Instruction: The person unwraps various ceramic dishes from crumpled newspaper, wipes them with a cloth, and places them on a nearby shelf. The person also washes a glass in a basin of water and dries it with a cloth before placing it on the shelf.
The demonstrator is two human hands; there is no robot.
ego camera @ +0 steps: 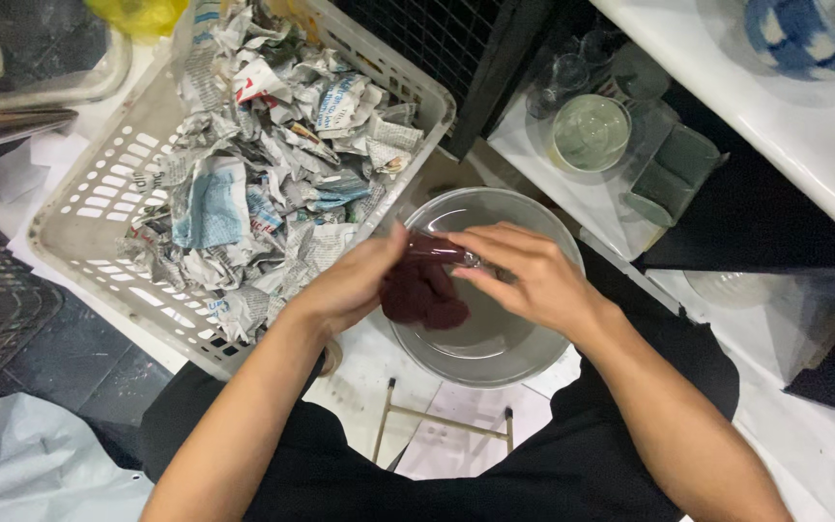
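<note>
A small clear glass point(440, 250), wrapped in a dark maroon cloth point(422, 290), was held above a wide grey basin point(495, 348) that stood low in front of the person. The left hand point(350, 285) was closed around the cloth and the glass from the basket side, while the fingers point(495, 253) of the right hand point(533, 275) pinched the glass at its exposed end. Both hands were clenched on the same piece, over the near-left part of the basin.

The glass looked smooth and possibly wet, so a loosened pinch could have let it slide out of the cloth and strike the basin's hard wall; a twist with too much force could have cracked the thin rim against the fingers.

To the left, a white plastic laundry basket point(99, 208) held crumpled newspaper point(263, 164); an elbow swung that way could have knocked its rim. Beyond the basin, more glasses point(562, 77) and a pale green bowl point(590, 132) stood crowded on a white shelf point(553, 179), near its front edge, where a careless reach could have toppled them.
</note>
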